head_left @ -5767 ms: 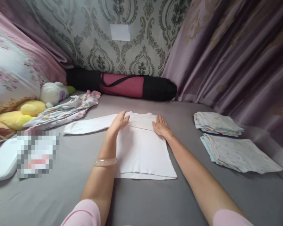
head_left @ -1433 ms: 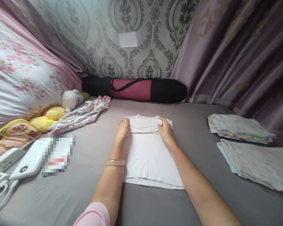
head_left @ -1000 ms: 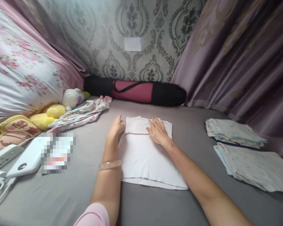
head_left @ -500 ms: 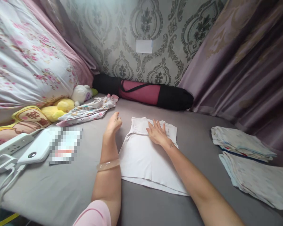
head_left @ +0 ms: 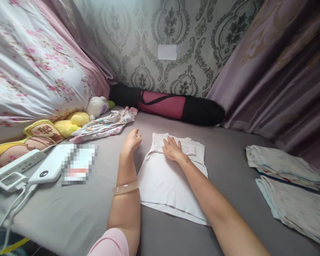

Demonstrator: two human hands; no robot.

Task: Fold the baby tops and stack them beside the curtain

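A white garment (head_left: 173, 185) lies flat on the grey sheet in front of me, with a sleeve folded across its upper part. My right hand (head_left: 172, 148) rests palm down on that folded part, near its left side, fingers spread. Just left of the garment, my left hand (head_left: 133, 139) is raised a little over the sheet, its fingers curled and partly hidden by the hand itself. I cannot make out anything in it. A pale bangle (head_left: 126, 188) circles the left forearm.
Folded clothes (head_left: 285, 167) form two piles at the right. A black and red long bag (head_left: 162, 105) lies along the wall. At the left are plush toys (head_left: 72, 123), a patterned garment (head_left: 105, 126), a power strip (head_left: 18, 165) and a white power bank (head_left: 52, 165).
My right hand has slid left across the folded part of the white garment, uncovering the sleeve end. My left hand stays beside the garment. The view has shifted slightly.
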